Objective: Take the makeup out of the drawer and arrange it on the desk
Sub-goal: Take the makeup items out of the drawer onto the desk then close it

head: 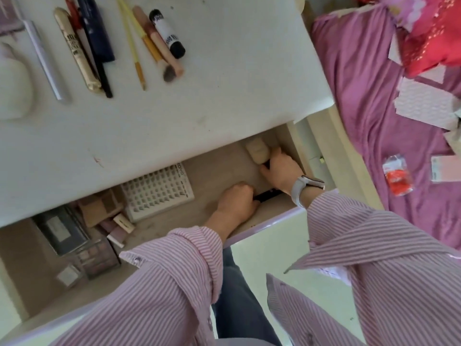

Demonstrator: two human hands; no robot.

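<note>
Head view, both hands inside the open drawer (264, 222) below the white worktop (224, 83). Your right hand (280, 171), at about 3 o'clock in the frame, rests against a pale beige compact (257, 152) in the drawer's far right corner; the fingers curl around something dark beneath it, but whether that grip is closed on it cannot be told. Your left hand (237, 199), just left of the right one, is pressed together into a loose fist beside a slim black item (265, 196) lying along the drawer front; it touches that item, though a firm pinch is not visible.

Makeup still in the drawer lies toward 8 o'clock: a white lash tray (159, 191), a dark palette (61, 229), an eyeshadow palette (96, 257) and small pink tubes (117, 229). Already on the worktop, toward 11 o'clock, are pencils, a gold tube (77, 51), a brush (171, 72) and a black-and-white stick (167, 33), laid roughly parallel.

To do this step well, close each grip fully around one item before lifting, clear the worktop's overhanging edge on the way up, and set the pieces down on the bare area at 12 o'clock, parallel to the existing row and apart from it. Avoid dragging the compact against the drawer wall.
</note>
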